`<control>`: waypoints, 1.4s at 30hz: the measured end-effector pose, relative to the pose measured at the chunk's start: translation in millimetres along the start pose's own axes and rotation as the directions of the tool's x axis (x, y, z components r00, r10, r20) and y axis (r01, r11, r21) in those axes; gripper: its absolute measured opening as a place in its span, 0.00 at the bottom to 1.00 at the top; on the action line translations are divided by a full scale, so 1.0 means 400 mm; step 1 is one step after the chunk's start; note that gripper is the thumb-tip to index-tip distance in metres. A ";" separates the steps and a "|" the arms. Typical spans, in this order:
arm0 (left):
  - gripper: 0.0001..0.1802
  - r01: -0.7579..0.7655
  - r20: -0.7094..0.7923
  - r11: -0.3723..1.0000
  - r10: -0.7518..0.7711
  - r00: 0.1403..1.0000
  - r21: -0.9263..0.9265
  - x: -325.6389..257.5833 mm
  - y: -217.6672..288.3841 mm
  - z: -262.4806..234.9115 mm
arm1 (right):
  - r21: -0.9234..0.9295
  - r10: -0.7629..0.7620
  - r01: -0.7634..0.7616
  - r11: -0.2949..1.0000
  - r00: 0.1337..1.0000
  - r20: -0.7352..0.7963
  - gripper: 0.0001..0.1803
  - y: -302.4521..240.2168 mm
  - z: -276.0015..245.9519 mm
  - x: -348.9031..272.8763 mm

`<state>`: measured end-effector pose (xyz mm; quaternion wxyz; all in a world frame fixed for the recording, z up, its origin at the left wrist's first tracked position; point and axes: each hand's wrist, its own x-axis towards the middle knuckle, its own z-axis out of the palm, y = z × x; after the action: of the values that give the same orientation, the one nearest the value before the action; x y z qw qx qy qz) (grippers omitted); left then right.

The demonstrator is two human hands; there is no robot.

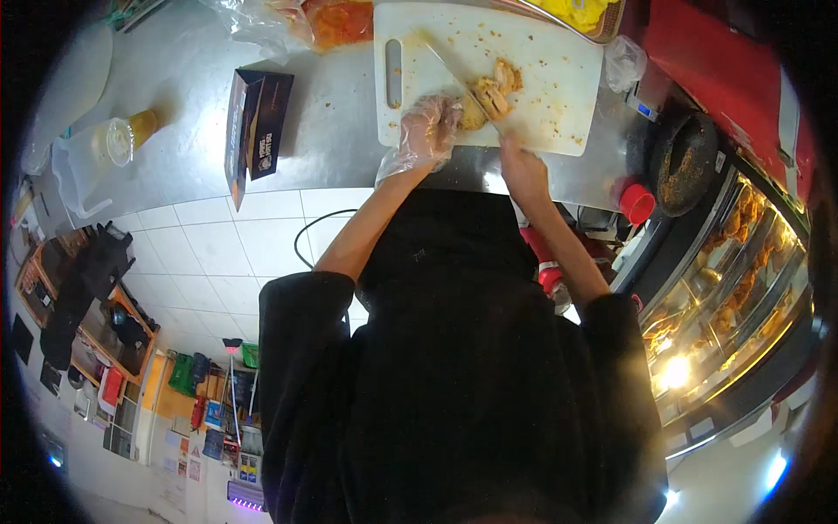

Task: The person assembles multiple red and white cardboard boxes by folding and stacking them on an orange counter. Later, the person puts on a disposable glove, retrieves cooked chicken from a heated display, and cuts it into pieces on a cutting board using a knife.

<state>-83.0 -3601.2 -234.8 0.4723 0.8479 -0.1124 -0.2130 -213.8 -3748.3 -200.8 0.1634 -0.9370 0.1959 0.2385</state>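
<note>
Steel counter (332,131), one white cutting board (559,79): gloved left hand (428,131) pressing one fried piece (491,92), right hand (524,170) clamped on one knife (463,74).

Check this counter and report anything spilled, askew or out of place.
Crumbs are scattered over the white cutting board around the fried piece being cut. The dark carton lies tipped on its side. Nothing else stands out.

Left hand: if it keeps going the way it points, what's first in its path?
Left hand, in a clear glove, already rests against the fried chicken piece on the white cutting board; that likely comes first, depth unclear.
</note>
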 end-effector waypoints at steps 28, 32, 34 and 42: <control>0.09 -0.193 0.360 0.969 0.236 0.903 -0.152 0.074 -0.033 -0.096 | 0.133 0.162 -0.133 0.982 0.959 -0.233 0.08 0.087 0.047 -0.347; 0.13 -0.495 0.291 0.860 0.444 0.847 0.128 0.177 0.097 -0.099 | 0.187 0.357 -0.310 0.932 0.872 -0.334 0.09 0.104 0.044 -0.310; 0.16 -0.705 0.337 0.696 0.636 0.694 0.136 0.239 0.132 -0.048 | 0.210 0.427 -0.375 0.903 0.841 -0.332 0.08 0.125 0.055 -0.252; 0.27 -0.755 0.913 0.590 0.069 0.402 0.287 0.342 0.227 0.077 | 0.387 0.467 -0.309 0.869 0.772 -0.432 0.13 0.161 0.006 -0.128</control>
<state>24.6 -3725.7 -206.9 0.0549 0.6794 -0.6171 -0.3932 -284.9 -3788.5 -190.4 0.1892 -0.8691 0.4566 -0.0220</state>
